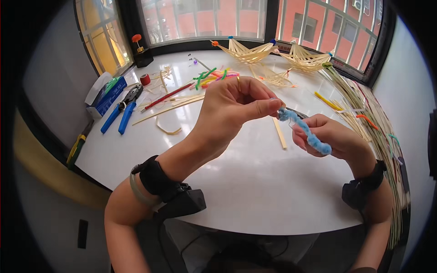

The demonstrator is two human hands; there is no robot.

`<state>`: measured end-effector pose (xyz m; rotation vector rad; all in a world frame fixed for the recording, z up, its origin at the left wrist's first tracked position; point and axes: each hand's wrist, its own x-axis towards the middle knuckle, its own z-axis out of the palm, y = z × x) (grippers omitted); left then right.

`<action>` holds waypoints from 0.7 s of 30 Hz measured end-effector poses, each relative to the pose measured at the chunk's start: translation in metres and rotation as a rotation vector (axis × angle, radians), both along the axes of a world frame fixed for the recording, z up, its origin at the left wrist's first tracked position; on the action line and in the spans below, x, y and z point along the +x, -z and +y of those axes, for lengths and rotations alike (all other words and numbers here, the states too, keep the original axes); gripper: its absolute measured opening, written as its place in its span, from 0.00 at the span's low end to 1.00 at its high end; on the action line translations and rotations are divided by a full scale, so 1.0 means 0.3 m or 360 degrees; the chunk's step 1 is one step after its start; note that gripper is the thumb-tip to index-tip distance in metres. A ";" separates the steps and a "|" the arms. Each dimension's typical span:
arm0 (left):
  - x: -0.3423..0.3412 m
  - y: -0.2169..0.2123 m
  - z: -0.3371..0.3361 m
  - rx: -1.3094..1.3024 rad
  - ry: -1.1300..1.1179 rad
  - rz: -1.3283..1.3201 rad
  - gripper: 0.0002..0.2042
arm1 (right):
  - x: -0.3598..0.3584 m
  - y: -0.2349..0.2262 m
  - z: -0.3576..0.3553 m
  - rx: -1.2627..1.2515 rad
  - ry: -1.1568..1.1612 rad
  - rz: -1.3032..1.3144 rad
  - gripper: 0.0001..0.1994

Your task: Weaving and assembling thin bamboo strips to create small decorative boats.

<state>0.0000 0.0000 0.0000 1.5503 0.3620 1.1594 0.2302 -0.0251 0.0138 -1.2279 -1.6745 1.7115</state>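
My left hand (236,101), thumb and forefinger pinched together, grips one end of a fluffy light-blue pipe cleaner (311,139). The pipe cleaner slants down to the right in a wavy line, and its free end hangs in front of my right hand (336,136). That hand is closed, with a thin dark tool (298,113) between its fingers reaching toward the left fingertips. Most of this tool is hidden, so its kind does not show. Both hands are raised above the white table (255,191).
Blue-handled pliers (120,113), a tissue box (107,95) and a red thread spool (144,79) lie at left. Coloured pipe cleaners (211,78) lie behind my hands. Woven strip pieces (250,52) stand by the window. Long green stalks (359,98) line the right edge.
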 end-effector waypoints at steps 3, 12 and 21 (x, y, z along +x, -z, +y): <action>-0.005 -0.010 -0.002 0.0044 -0.0044 -0.0079 0.04 | 0.010 -0.002 0.001 -0.0405 -0.0354 0.0124 0.15; -0.023 0.000 0.044 -0.0065 -0.0338 -0.0043 0.07 | 0.037 -0.029 -0.013 -0.0149 -0.0302 0.0211 0.15; 0.028 0.029 0.005 -0.0314 -0.0119 0.0104 0.07 | -0.092 0.006 -0.076 0.1414 0.0023 -0.0561 0.08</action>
